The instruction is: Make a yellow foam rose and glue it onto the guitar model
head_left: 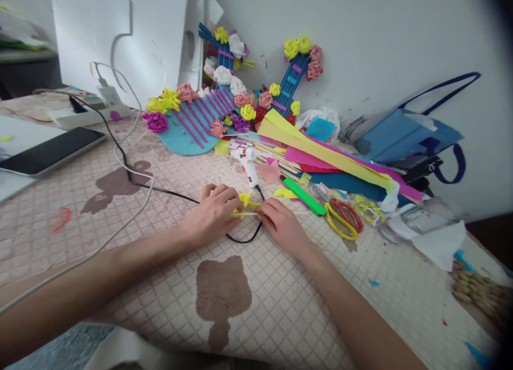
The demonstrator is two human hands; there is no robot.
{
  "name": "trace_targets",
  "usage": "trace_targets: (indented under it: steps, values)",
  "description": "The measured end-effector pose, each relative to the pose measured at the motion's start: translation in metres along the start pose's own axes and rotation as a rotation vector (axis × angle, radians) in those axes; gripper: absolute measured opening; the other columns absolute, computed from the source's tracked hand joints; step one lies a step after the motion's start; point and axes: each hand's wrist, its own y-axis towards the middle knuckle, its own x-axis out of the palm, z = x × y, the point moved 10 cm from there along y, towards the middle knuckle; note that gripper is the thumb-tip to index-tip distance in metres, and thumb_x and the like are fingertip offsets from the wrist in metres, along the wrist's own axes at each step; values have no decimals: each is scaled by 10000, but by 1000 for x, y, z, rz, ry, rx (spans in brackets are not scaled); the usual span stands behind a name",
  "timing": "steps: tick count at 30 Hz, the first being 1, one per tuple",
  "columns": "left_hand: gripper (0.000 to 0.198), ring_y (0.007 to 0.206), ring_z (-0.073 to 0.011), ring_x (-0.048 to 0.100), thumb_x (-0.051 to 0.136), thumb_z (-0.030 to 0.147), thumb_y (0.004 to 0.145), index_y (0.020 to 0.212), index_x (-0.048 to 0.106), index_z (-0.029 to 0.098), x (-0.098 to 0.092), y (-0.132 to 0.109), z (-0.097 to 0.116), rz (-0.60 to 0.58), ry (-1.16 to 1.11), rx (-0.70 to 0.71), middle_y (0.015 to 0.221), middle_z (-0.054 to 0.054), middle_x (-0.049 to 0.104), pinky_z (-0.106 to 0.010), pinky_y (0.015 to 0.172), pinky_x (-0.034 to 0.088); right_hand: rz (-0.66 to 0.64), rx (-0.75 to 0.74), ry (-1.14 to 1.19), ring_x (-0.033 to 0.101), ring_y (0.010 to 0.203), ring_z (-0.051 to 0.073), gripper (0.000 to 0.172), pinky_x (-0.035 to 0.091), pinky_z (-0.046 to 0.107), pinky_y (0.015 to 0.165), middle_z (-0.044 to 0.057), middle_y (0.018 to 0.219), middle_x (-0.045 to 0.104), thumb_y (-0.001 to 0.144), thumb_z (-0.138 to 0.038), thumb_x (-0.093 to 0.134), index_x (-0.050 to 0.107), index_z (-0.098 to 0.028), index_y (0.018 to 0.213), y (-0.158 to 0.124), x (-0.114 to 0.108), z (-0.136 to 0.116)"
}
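Just on the near side of the white glue gun (250, 169), the right hand (282, 224) pinches a thin pale stick (249, 214), covering part of it. The left hand (216, 212) curls at its other end, beside yellow paper (245, 200); hidden fingertips mean I cannot tell its grip. Right of the glue gun lie scissors (328, 220), blades hard to make out.

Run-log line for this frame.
left hand: touching yellow crinkled paper | right hand: holding thin pale stick | nearby: white plastic glue gun
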Motion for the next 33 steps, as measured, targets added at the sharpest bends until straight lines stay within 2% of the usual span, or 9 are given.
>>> trace_targets:
  steps: [5, 12, 27, 33]
  values:
    - [99, 921, -210, 491, 607, 203, 809, 902, 571, 198, 1, 1, 1, -18, 13, 7, 912, -25, 593, -387, 840, 289, 1, 4, -4, 528, 882, 192, 150, 469, 337, 762, 58, 928, 551, 917, -166, 423, 570, -196, 929, 0, 0, -1]
    - [11, 910, -202, 504, 572, 188, 834, 844, 574, 193, 1, 0, 2, -24, 5, 23, 890, -19, 598, -385, 836, 284, -8, 2, -27, 522, 870, 191, 136, 463, 339, 767, 53, 906, 547, 914, -162, 437, 567, -199, 901, -1, 0, -4]
    - [51, 891, -186, 515, 555, 212, 861, 820, 571, 186, 2, -1, 4, -24, 6, 50, 861, -8, 605, -391, 870, 267, -29, -3, -124, 510, 883, 207, 134, 461, 366, 783, 61, 893, 564, 901, -146, 458, 583, -195, 904, -1, 1, -11]
    - [76, 880, -185, 513, 538, 227, 872, 817, 568, 184, 2, 0, 3, -18, 17, 39, 851, -9, 599, -391, 869, 273, 28, -1, -151, 506, 908, 223, 86, 456, 380, 800, 72, 916, 571, 876, -155, 505, 582, -183, 899, 0, -4, -19]
